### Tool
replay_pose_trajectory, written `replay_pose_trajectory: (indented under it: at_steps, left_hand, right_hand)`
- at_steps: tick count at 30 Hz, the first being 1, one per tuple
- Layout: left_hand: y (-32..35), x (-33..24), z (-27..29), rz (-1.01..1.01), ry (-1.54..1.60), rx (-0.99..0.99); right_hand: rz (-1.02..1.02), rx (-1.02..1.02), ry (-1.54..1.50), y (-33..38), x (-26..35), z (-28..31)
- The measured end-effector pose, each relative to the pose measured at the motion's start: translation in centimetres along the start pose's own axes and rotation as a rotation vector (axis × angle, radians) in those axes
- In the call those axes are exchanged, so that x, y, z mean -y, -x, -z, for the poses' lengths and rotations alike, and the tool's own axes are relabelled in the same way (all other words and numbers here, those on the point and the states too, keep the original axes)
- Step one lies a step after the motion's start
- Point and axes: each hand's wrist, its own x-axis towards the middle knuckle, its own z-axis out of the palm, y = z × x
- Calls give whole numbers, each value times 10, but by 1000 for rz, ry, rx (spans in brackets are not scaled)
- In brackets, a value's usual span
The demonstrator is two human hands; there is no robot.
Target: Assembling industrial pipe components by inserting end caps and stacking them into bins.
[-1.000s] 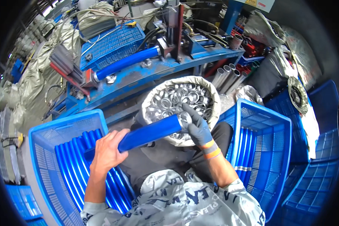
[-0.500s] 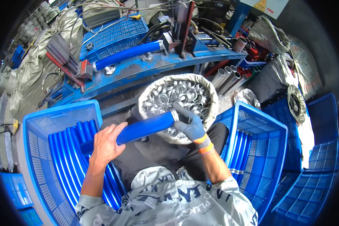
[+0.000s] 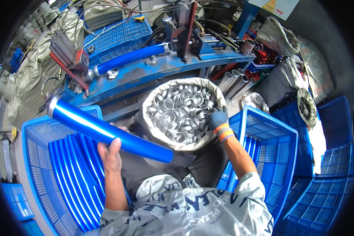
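A shiny blue tube (image 3: pixel 110 133) slants across my lap, with a silver ring (image 3: pixel 52 107) on its upper left end; its lower right end shows no ring. My left hand (image 3: pixel 112 152) grips the tube near its middle, thumb on top and some fingers hidden behind it. At the right rim of a round pale sack (image 3: pixel 146 118) full of silver metal rings (image 3: pixel 181 114), my right hand (image 3: pixel 218 119) wears a dark glove with an orange cuff. Its fingers curl down by the rings, and what they hold is hidden.
Blue crates with blue tubes stand left (image 3: pixel 27 137) and right (image 3: pixel 291 165) of me. Ahead, a blue metal bench (image 3: pixel 133 80) carries another blue tube (image 3: pixel 131 59) between machine fittings. Bare metal tubes (image 3: pixel 236 80) lean under its right end.
The held tube has swung round, so its ringed end now points up and left. My right hand has left the tube and moved right to the sack's rim.
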Motion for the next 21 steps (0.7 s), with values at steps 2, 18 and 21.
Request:
replay_pose_trajectory:
  at_steps: [2, 18, 21]
  left_hand:
    - [8, 10, -1, 28, 94, -13]
    - [37, 81, -26, 290, 471, -253]
    - [37, 78, -29, 270, 438, -260]
  right_hand:
    - [18, -109, -152, 10, 6, 2]
    - [-40, 65, -2128, 87, 120, 126]
    - [-15, 56, -2074, 89, 122, 128]
